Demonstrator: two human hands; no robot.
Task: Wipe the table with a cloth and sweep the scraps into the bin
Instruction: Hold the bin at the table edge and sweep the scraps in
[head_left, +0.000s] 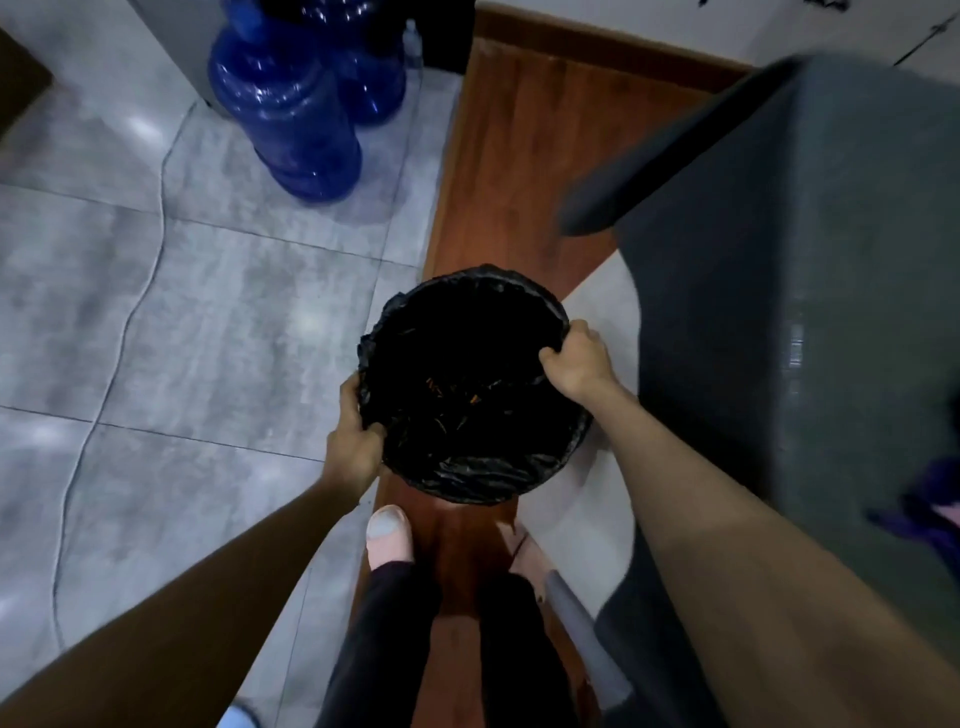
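Two hands grip the rim of the bin (470, 457), one on each side. The bin is round, lined with a black bag, and sits between the hands just ahead of the person's feet. The left hand (353, 441) is closed on the bag's edge at the lower left of the rim, fingers curled over into the opening. The right hand (579, 364) is closed on the upper right of the rim, thumb toward the inside. A few orange scraps (457, 397) lie at the bottom, though the dark interior hides most of it. The bin stands over a strip of brown wooden floor (519, 171), with grey tiles (182, 322) to the left. The grey desk (810, 270) rises just beside the right hand, and something purple (930, 514) lies on its near edge, too blurred to tell what. Two blue water jugs (291, 114) stand well apart, farther back on the tiles.
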